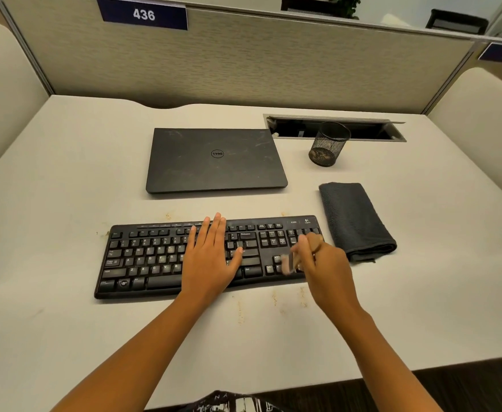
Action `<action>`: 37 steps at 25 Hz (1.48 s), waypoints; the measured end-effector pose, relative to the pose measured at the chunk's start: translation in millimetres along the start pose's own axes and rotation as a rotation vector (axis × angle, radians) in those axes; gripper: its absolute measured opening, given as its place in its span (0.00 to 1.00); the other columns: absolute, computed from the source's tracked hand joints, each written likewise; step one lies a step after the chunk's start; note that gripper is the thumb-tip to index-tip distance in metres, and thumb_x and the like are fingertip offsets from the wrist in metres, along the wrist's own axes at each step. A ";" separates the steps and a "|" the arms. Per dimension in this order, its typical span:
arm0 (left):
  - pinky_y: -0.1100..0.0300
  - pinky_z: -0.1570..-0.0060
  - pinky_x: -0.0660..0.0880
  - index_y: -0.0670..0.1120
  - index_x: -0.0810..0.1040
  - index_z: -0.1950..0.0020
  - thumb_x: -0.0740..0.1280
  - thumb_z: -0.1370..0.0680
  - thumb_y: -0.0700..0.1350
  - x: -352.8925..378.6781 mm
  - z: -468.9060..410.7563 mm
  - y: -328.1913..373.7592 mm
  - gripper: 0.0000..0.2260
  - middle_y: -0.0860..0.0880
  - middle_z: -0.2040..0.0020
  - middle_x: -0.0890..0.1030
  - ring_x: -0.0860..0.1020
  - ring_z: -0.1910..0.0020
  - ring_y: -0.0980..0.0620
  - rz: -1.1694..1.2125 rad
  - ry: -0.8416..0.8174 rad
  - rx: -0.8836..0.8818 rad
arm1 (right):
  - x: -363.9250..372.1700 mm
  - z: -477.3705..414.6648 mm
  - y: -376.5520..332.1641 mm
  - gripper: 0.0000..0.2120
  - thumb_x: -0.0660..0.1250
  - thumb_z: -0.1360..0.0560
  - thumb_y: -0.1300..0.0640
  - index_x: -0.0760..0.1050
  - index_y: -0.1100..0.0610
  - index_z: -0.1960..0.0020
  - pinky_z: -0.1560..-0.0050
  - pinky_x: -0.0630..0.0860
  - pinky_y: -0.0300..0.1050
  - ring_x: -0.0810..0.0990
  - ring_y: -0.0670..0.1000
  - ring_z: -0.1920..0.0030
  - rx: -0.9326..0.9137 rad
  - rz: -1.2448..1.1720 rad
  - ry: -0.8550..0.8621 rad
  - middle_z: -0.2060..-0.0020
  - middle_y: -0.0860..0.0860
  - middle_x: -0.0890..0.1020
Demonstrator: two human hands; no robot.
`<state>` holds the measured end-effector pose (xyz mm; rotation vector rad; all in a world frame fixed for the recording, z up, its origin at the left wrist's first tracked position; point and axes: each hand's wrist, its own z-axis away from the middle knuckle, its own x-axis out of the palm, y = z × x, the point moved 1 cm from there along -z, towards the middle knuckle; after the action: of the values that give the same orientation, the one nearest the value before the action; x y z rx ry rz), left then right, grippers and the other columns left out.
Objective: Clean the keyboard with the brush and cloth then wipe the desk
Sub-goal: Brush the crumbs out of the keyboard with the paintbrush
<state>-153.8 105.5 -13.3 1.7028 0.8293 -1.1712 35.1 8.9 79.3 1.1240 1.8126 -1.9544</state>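
A black keyboard (148,257) lies across the near middle of the white desk (65,179). My left hand (211,257) rests flat on its middle keys, fingers spread. My right hand (324,263) hovers over the keyboard's right end, closed around a small brush (288,264) whose blurred bristles touch the arrow-key area. A folded dark grey cloth (355,218) lies on the desk just right of the keyboard, untouched.
A closed black laptop (214,159) sits behind the keyboard. A black mesh pen cup (328,144) stands in front of an open cable tray (336,129). Brownish crumbs and stains (240,310) dot the desk in front of the keyboard. Fabric partitions enclose the desk.
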 end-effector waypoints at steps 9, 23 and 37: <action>0.53 0.23 0.41 0.47 0.53 0.20 0.44 0.24 0.67 -4.0 -2.0 -3.9 0.37 0.50 0.20 0.51 0.48 0.21 0.52 0.085 -0.014 -0.004 | 4.4 17.8 2.1 0.21 0.52 0.19 0.45 0.74 0.55 0.62 0.70 0.74 0.48 0.76 0.49 0.69 -0.035 -0.042 0.071 0.71 0.48 0.78; 0.42 0.25 0.46 0.45 0.62 0.23 0.58 0.18 0.54 -59.6 54.4 -149.2 0.25 0.45 0.21 0.60 0.56 0.22 0.44 0.131 0.201 -0.502 | 36.8 23.9 -9.0 0.19 0.53 0.17 0.52 0.75 0.55 0.62 0.76 0.71 0.46 0.74 0.51 0.76 -0.166 -0.251 0.083 0.73 0.47 0.77; 0.38 0.27 0.46 0.47 0.58 0.21 0.50 0.17 0.55 -57.1 83.0 -188.9 0.26 0.47 0.21 0.57 0.55 0.22 0.45 -0.114 0.128 -0.594 | 164.8 30.2 -112.7 0.19 0.54 0.17 0.55 0.73 0.64 0.60 0.74 0.73 0.35 0.77 0.43 0.73 -0.308 -0.419 -0.353 0.68 0.51 0.79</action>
<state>-367.4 99.7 -28.1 1.2550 1.2243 -0.7816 -159.3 54.5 49.7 0.2979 2.1615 -1.8313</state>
